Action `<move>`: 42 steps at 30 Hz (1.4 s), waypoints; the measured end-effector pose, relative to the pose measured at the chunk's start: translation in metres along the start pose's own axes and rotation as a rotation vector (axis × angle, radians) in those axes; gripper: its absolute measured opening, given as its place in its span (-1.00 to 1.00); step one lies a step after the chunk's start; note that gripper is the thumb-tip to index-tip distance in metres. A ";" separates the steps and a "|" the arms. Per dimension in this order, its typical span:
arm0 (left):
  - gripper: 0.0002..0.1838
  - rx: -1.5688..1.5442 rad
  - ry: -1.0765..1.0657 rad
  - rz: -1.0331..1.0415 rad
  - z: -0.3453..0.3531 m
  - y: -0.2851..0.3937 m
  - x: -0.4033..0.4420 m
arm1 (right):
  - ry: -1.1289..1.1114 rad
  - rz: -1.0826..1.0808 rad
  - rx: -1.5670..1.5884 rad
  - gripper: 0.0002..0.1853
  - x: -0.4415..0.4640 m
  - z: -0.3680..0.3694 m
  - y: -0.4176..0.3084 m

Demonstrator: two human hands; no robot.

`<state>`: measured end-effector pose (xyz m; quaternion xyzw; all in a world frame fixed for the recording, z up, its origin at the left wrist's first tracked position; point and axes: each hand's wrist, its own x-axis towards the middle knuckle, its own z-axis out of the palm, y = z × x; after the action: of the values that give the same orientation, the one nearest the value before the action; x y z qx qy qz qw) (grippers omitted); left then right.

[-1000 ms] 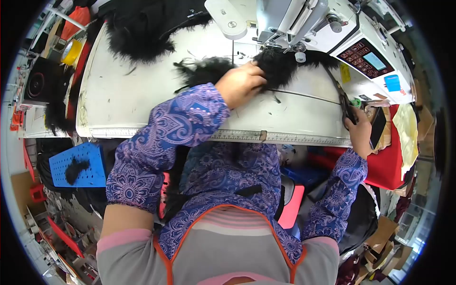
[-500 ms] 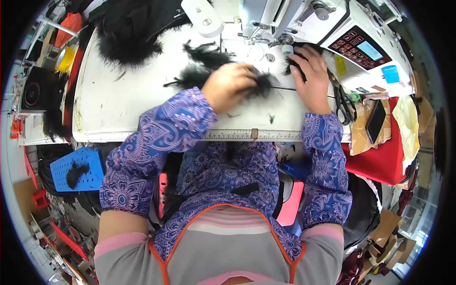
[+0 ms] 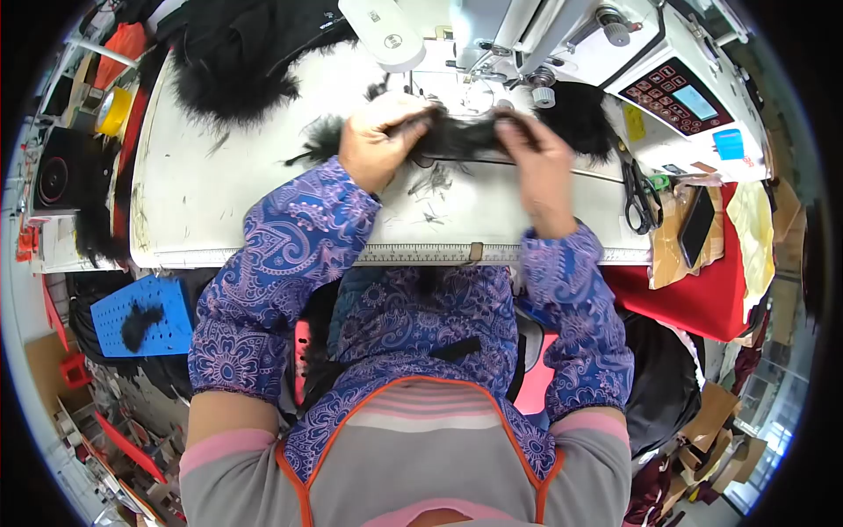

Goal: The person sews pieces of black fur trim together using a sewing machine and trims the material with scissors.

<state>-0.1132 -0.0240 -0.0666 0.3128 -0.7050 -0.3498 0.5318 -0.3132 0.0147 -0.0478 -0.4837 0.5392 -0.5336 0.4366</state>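
Observation:
A strip of black fluffy trim [image 3: 467, 138] stretches between my two hands, in front of the sewing machine [image 3: 518, 39]. My left hand [image 3: 376, 145] pinches its left end, thumb and fingers closed. Its other end is gripped by my right hand [image 3: 537, 162], which is slightly blurred. A loose black tuft [image 3: 323, 140] lies just left of my left hand. More black fluffy material [image 3: 575, 119] sits under the machine, beyond my right hand. Small black wisps [image 3: 428, 184] are scattered on the white table [image 3: 263, 202] below the strip.
A large black furry piece [image 3: 233, 70] covers the back left of the table. At the right lie scissors [image 3: 639, 193] and a phone [image 3: 696, 227] on brown paper. A ruler tape [image 3: 413, 254] runs along the front edge. A blue perforated stool [image 3: 167, 299] stands lower left.
My right hand has come away from beside the machine head, moving left and toward me onto the strip. My left hand has shifted left. The black trim is now held stretched between both hands.

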 end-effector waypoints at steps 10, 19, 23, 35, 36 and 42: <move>-0.81 0.292 0.043 -0.085 -0.019 -0.004 0.014 | 0.078 -0.524 -1.382 -0.64 -0.008 -0.046 -0.034; -0.81 0.203 -0.071 -0.108 -0.002 -0.014 0.017 | -0.281 -0.679 -0.704 -0.85 0.017 -0.011 0.003; -0.78 0.326 -0.183 0.060 0.009 -0.017 0.027 | -0.303 -0.675 -0.728 -0.86 0.019 -0.005 0.001; -0.79 0.420 -0.320 0.248 0.015 -0.011 0.022 | -0.185 -0.680 -0.802 -0.83 0.023 -0.001 0.004; -0.79 0.385 -0.292 0.173 0.016 -0.007 0.022 | -0.189 -0.705 -0.779 -0.82 0.025 -0.003 0.005; -0.79 0.431 -0.309 0.181 0.011 -0.012 0.024 | -0.272 -0.727 -0.795 -0.83 0.029 -0.002 0.006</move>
<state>-0.1287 -0.0484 -0.0657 0.2974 -0.8609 -0.1861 0.3684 -0.3202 -0.0136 -0.0520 -0.8307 0.4363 -0.3378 0.0739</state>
